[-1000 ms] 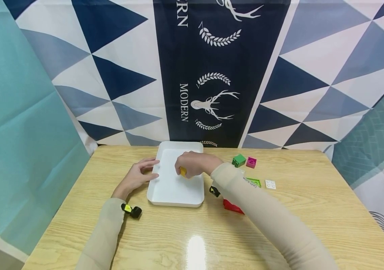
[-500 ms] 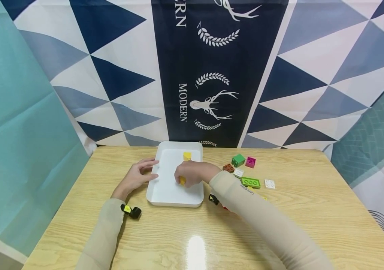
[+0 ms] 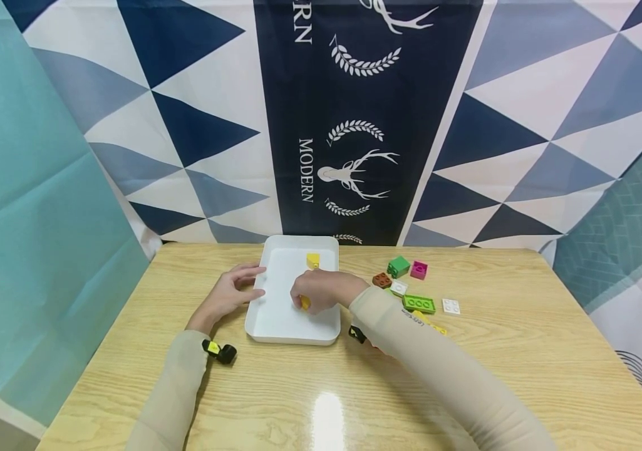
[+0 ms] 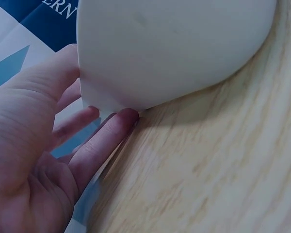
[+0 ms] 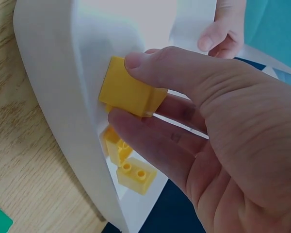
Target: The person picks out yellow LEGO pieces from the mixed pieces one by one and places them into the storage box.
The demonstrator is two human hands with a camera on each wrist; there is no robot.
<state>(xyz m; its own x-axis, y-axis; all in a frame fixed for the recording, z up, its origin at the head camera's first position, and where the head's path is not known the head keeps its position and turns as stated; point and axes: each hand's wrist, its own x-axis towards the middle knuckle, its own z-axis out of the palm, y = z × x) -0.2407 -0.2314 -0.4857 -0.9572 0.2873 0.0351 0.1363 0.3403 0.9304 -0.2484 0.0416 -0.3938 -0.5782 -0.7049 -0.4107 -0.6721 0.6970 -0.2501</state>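
A white tray [image 3: 275, 322] lies on the wooden table. My right hand [image 3: 316, 291] is inside it, pinching a yellow toy brick [image 5: 123, 87] between thumb and fingers, low near the tray's floor. In the right wrist view, two more yellow bricks [image 5: 137, 175] lie in the tray beyond the fingers; in the head view a yellow brick [image 3: 312, 259] shows behind the hand. My left hand [image 3: 229, 294] rests against the tray's left side, thumb and fingers spread along its outer wall, as the left wrist view [image 4: 43, 141] also shows.
Right of the tray lie loose bricks: green [image 3: 398, 267], magenta [image 3: 419, 270], brown [image 3: 381, 280], lime [image 3: 419, 304] and white [image 3: 451, 307]. Yellow pieces [image 3: 436, 328] are partly hidden by the right sleeve [image 3: 439, 369]. A patterned cloth [image 3: 354, 125] hangs behind the table.
My right hand has moved slightly nearer in the tray, the yellow brick still in its grip. A yellow brick behind it and more loose bricks have come into view. The left hand stays put.
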